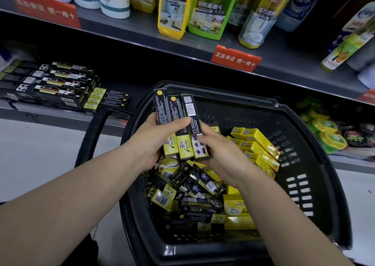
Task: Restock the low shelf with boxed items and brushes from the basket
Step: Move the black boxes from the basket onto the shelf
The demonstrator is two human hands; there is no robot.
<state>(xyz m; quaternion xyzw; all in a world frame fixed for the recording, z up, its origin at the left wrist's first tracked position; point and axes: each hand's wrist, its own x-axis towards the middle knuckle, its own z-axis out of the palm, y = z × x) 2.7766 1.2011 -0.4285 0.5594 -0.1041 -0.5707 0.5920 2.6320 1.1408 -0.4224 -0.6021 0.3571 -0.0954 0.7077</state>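
Both forearms [81,204] reach out over the basket [328,184], which stands in front of the low shelf [40,115]. Its handle [95,137] juts out on the left, crossing the shelf edge. Far above, an upper shelf [132,32] carries bottles [207,12] and a red tag [235,58]. On the low shelf, far left, lie long boxes [50,83] in black, and just right of them a small stack [109,99] of black-and-yellow ones. Green and yellow tubs [328,135] sit to the right, beyond the basket rim.

My left hand [154,141] grips three boxes [178,111] side by side above the basket, thumb across their fronts; my right hand [219,154] curls round their near ends. They are slim, black with barcodes and small print at the far end, yellow at the near end. Below them the basket holds a jumble of similar ones and a row of yellow boxes [257,144] at right.
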